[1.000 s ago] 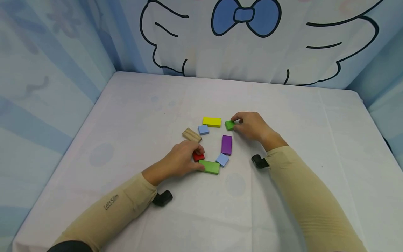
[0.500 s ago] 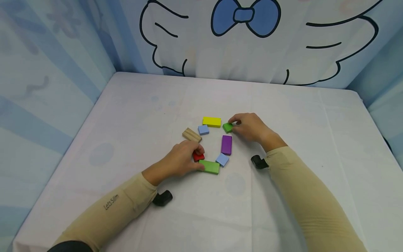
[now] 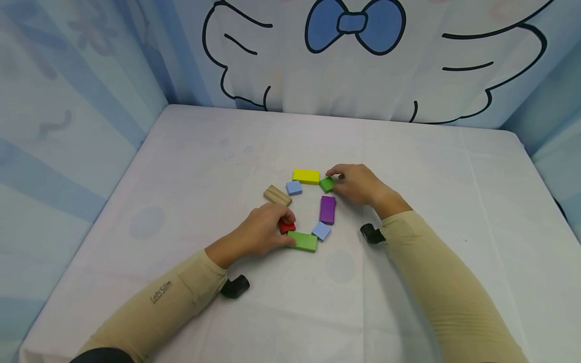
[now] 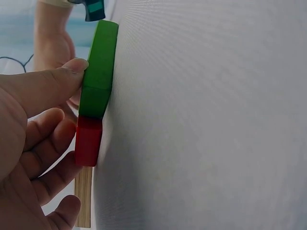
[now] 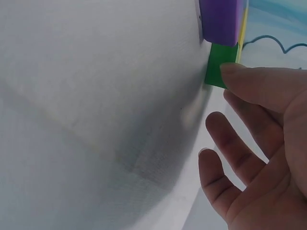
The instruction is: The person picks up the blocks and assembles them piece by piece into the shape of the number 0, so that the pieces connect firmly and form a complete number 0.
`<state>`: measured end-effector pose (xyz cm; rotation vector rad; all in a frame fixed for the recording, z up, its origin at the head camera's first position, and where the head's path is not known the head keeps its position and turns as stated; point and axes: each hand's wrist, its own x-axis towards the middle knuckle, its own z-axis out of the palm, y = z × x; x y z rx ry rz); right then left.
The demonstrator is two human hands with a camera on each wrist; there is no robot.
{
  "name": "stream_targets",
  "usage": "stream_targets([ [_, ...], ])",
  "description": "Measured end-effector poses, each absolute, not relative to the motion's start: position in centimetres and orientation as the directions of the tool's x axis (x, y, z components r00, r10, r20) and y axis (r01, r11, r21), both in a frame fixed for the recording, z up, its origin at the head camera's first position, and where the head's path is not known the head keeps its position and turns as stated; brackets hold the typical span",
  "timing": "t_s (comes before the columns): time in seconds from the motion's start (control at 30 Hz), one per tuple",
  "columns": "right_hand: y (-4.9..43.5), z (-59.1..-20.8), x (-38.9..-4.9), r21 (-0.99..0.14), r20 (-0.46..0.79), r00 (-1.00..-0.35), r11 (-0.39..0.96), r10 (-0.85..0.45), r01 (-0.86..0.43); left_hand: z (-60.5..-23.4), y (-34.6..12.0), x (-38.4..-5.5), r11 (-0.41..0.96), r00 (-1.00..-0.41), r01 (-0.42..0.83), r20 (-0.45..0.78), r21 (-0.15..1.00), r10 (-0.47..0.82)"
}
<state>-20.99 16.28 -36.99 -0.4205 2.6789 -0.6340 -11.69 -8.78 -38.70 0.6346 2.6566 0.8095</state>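
Observation:
My right hand [image 3: 356,184] pinches a small green block [image 3: 326,184] at the yellow block's right end; its thumb shows on that block in the right wrist view, other fingers loosely bent. My left hand [image 3: 259,229] rests by a red block [image 3: 286,227] and a longer light-green block [image 3: 303,242]. In the left wrist view, its thumb touches the green block [image 4: 98,72], while loosely bent fingers lie beside the red block [image 4: 88,141]. A yellow block [image 3: 306,176], two light-blue blocks, a purple block [image 3: 328,209] and a wooden block [image 3: 277,195] complete the rough ring.
A white cloth covers the table [image 3: 190,166]. Behind it hangs a patterned curtain [image 3: 354,75] with a blue bow; more curtain hangs at both sides. A black wrist camera [image 3: 234,286] sits below the left hand, another camera [image 3: 372,234] below the right.
My right hand has slid the small green block left and slightly nearer, up to the yellow block's end, turning it a little. The left hand and the other blocks have stayed in place.

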Motion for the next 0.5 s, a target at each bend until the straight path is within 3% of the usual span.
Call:
stream_targets([
  [0.5,15.57,-37.15,-21.47,-0.487,-0.234,-0.886,0.837,-0.400,-0.249,-38.57,-8.77,-11.66,0.748,-0.864,0.307,-0.157,0.589,0.478],
])
